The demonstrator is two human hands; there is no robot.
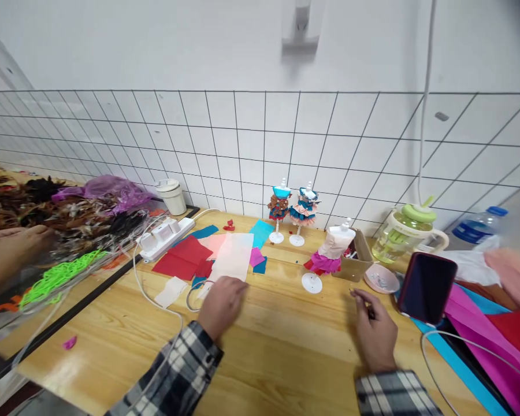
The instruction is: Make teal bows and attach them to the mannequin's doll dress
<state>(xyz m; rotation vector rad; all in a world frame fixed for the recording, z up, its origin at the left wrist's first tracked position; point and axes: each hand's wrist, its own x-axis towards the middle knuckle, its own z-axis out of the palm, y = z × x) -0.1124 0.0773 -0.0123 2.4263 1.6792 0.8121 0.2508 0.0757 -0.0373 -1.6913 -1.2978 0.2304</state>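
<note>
My left hand (223, 305) is curled closed over the table, at the lower edge of a pale pink sheet (231, 257); its fingertips are hidden. Farther right, my right hand (376, 334) is closed with thumb and forefinger close together, and anything between them is too small to make out. Beyond it stands a small white dress form (338, 241) on a round base, with a pale top and a magenta and red ruffled skirt (325, 263). Two more miniature forms in ruffled dresses, one brown and blue (279, 205), one teal and peach (304, 209), stand behind.
Red sheets (184, 257) and coloured scraps lie left of centre, beside a power strip (167, 237) with a loose cable. A cardboard box (355, 263), pink dish (381, 278), phone (427, 287) and green-lidded jug (405, 234) stand right. Another person's hands (21, 248) are at left.
</note>
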